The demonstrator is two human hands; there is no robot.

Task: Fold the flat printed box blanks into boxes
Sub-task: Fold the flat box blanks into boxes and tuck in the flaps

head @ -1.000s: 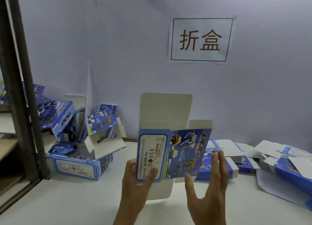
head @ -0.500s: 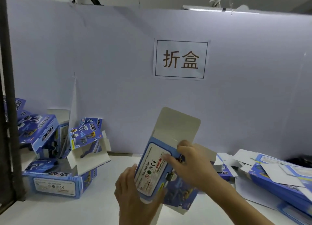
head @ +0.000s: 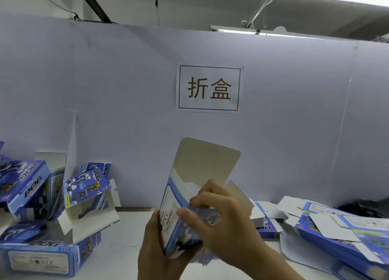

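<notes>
The left hand [head: 156, 252] wraps around the bottom of the box [head: 181, 214] and holds it up in the air over the surface [head: 126, 265], so the open top faces up. The right hand [head: 219, 223] pinches the box's top edge, likely to push a small flap in. The big flap [head: 207, 162] stands up, out of the way.

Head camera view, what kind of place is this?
Probably a packing workstation for folding boxes: a wall sign reads "fold boxes", folded boxes pile at left, flat blanks lie at right.
</notes>
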